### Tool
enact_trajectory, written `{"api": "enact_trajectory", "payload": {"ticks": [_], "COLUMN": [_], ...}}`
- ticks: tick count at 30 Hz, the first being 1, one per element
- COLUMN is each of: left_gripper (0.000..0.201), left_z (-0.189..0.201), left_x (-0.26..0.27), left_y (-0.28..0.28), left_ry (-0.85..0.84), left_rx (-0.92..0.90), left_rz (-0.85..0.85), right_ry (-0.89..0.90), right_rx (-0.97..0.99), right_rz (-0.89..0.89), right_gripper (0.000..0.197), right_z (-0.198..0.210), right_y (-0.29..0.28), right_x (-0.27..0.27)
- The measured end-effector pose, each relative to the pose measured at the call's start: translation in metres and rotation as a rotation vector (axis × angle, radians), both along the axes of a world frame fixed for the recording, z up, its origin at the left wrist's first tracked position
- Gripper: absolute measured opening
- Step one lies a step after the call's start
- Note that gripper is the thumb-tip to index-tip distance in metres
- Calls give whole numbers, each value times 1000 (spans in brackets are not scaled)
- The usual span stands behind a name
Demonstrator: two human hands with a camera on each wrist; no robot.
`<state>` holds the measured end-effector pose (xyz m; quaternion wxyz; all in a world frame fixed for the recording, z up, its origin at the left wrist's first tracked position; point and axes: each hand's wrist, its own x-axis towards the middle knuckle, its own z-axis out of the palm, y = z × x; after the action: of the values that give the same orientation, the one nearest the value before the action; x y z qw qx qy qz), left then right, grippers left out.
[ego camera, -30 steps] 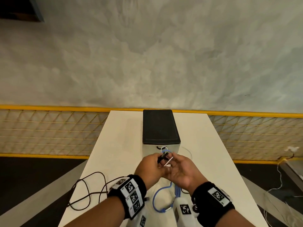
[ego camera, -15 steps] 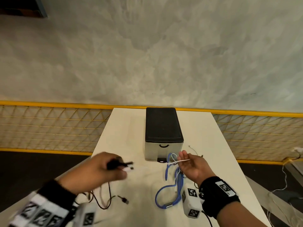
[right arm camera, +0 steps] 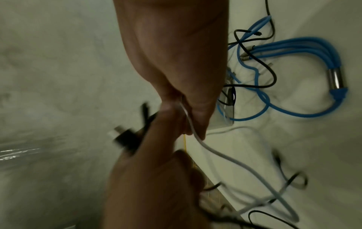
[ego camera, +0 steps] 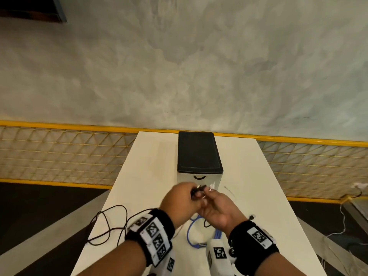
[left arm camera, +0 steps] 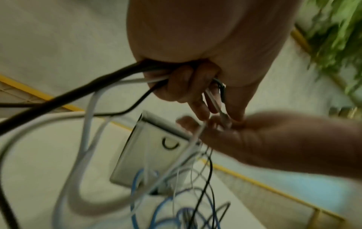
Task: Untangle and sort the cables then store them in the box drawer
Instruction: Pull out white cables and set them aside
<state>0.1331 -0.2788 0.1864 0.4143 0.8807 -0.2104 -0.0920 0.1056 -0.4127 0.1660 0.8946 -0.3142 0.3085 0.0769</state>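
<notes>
Both hands meet just in front of the drawer box (ego camera: 199, 154), a grey box with a black lid and a closed drawer (ego camera: 199, 178). My left hand (ego camera: 193, 193) grips a black cable by its plug (ego camera: 199, 187); in the left wrist view its curled fingers (left arm camera: 184, 83) hold black and white strands together. My right hand (ego camera: 209, 194) pinches a thin white cable (right arm camera: 197, 139) between thumb and fingers. A blue multi-head cable (ego camera: 191, 232) lies on the table under the hands, tangled with thin black and white wires (right arm camera: 254, 65).
A loose black cable loop (ego camera: 108, 222) lies on the white table (ego camera: 151, 168) at the near left. A small black plug (ego camera: 252, 217) lies to the right. A yellow mesh fence (ego camera: 59, 156) runs behind the table, against a grey wall.
My left hand, which had swung out left with the black cable, has come back to the right hand in front of the box. The right hand has barely moved.
</notes>
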Motion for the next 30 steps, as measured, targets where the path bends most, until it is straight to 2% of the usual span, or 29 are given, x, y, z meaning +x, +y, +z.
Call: {"api": "enact_trajectory", "payload": {"ticks": [2, 5, 8, 10, 13, 17, 20, 22, 27, 30], "left_gripper": [15, 27, 28, 25, 27, 31, 24, 23, 19, 17], "left_z": [-15, -23, -27, -30, -30, -26, -29, -28, -10, -1], "left_x": [-3, -7, -9, -7, -8, -17, -22, -21, -10, 2], "left_y": [-10, -11, -3, 2, 4, 14, 41, 59, 94, 104], "left_ry": [53, 77, 126, 174, 194, 220, 265, 289, 351, 321], "left_rx": [15, -14, -67, -99, -71, 94, 108, 79, -51, -158], "left_rz": [-22, -96, -215, -233, -190, -320, -299, -226, -45, 120], "right_ry": [-4, -23, -25, -22, -2, -4, -16, -27, -56, -83], "right_rx": [2, -14, -21, -4, -5, 75, 11, -104, -397, -712], "right_rz": [-3, 40, 107, 119, 139, 37, 15, 127, 626, 950], "right_gripper": [24, 33, 25, 20, 16, 13, 14, 14, 13, 16], "right_z": [3, 2, -3, -5, -6, -8, -8, -10, -19, -28], "right_y": [-2, -9, -12, -11, -8, -18, -33, -40, -26, -15], "right_x": [-5, -13, -17, -17, -14, -9, -8, -14, -40, -51]}}
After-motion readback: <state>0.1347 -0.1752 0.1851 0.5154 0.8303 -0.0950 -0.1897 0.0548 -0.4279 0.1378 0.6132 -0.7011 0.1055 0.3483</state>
